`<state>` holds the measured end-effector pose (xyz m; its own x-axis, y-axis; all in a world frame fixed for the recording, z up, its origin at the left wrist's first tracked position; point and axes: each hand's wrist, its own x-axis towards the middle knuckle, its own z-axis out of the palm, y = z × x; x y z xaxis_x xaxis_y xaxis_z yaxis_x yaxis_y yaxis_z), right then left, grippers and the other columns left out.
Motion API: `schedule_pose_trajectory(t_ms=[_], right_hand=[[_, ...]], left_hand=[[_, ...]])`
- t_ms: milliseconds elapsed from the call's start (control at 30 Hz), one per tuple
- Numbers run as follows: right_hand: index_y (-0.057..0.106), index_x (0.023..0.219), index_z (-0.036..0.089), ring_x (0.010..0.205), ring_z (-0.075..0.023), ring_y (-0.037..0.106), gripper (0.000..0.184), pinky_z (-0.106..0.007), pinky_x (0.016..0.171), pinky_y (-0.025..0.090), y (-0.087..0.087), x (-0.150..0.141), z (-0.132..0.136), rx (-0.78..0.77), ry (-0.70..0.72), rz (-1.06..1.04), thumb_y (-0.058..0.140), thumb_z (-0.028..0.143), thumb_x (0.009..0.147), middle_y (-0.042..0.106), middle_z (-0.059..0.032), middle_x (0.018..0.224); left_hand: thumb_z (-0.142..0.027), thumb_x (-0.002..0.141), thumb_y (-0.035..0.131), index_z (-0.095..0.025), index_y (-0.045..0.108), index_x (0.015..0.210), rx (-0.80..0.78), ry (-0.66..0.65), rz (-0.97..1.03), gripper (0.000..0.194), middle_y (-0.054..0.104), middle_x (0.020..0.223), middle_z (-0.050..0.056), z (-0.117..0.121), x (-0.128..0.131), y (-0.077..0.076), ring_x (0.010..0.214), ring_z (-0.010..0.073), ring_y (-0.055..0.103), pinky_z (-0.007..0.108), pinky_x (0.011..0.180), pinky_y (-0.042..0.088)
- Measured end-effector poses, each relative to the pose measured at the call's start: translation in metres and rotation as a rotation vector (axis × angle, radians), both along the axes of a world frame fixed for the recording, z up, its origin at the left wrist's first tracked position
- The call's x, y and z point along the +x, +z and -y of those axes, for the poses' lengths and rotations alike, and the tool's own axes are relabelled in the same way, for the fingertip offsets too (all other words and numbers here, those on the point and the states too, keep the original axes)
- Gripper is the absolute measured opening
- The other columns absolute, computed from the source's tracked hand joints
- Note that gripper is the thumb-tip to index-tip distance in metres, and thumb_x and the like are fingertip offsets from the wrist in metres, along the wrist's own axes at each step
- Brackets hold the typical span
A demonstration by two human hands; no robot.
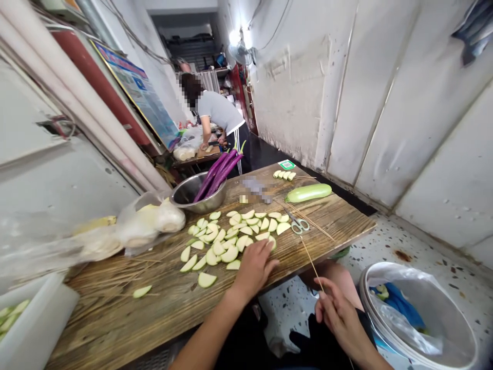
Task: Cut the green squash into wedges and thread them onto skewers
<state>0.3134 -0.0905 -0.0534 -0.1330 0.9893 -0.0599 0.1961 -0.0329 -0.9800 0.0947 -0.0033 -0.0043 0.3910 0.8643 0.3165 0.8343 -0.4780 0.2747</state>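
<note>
My left hand (253, 268) reaches over the near edge of a spread of pale green half-round vegetable slices (230, 254). Its fingers are stretched out, with the fingertips at a slice; whether they grip it is hard to see. Between the fingers and thumb of my right hand (336, 312) is a thin wooden skewer (310, 258), its tip pointing up toward the table edge. Scissors (299, 225) with light green handles lie beside the slices. Behind them rests a whole pale green squash (308, 192), near loose skewers (314, 222).
Purple eggplants (219, 174) stand in a metal bowl (198, 205). A row of slices (284, 175) lies at the far end. Plastic bags (131, 226) and a white box (42, 313) are left. A lined bin (419, 313) stands right. Another person (221, 110) works behind.
</note>
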Motion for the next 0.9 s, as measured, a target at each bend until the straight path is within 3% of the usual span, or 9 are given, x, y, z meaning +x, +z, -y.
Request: schedule_pose_trajectory(t_ms=[100,200,433,700,900], right_hand=[[0.037,0.118,0.019,0.047,-0.0101,0.043,0.037,-0.021,0.044,0.034,-0.007,0.005,0.002,-0.018,-0.046,0.017,0.030,0.043,0.091,0.051,0.0036,0.061],[0.045,0.110,0.019,0.056,-0.0116,0.048,0.034,-0.022,0.049,0.037,-0.004,0.006,0.001,0.011,-0.057,0.068,0.030,0.043,0.091,0.052,0.0014,0.067],[0.051,0.105,0.018,0.061,-0.0134,0.050,0.034,-0.025,0.060,0.040,0.009,0.000,-0.011,0.104,0.024,0.115,0.029,0.039,0.091,0.052,0.0013,0.065],[0.050,0.105,0.016,0.046,-0.0089,0.039,0.036,-0.021,0.044,0.031,0.002,-0.024,-0.024,0.009,0.131,-0.047,0.032,0.043,0.089,0.050,0.0034,0.059],[0.047,0.106,0.016,0.040,-0.0064,0.031,0.038,-0.019,0.038,0.022,-0.004,-0.037,-0.033,-0.036,0.167,-0.124,0.035,0.047,0.087,0.048,0.0051,0.057]], left_hand=[[-0.049,0.081,0.044,-0.015,0.057,0.101,0.001,0.270,-0.107,0.041,0.060,0.094,0.013,-0.018,0.008,-0.010,0.095,0.0266,0.052,0.039,0.084,0.037],[-0.052,0.078,0.046,-0.014,0.059,0.089,-0.054,0.374,-0.207,0.041,0.060,0.086,0.013,-0.028,0.021,-0.012,0.088,0.0270,0.054,0.037,0.080,0.036],[-0.037,0.071,0.054,-0.018,0.060,0.076,-0.266,0.429,-0.179,0.021,0.063,0.079,0.007,-0.041,0.018,-0.006,0.073,0.0205,0.056,0.028,0.064,0.036],[-0.030,0.063,0.058,-0.018,0.060,0.077,-0.316,0.401,-0.078,0.018,0.062,0.079,0.005,-0.038,0.003,0.006,0.072,0.0189,0.055,0.026,0.059,0.033],[-0.028,0.062,0.062,-0.017,0.054,0.066,-0.326,0.378,0.219,0.013,0.052,0.062,-0.003,-0.035,-0.007,0.004,0.059,0.0117,0.046,0.022,0.053,0.029]])
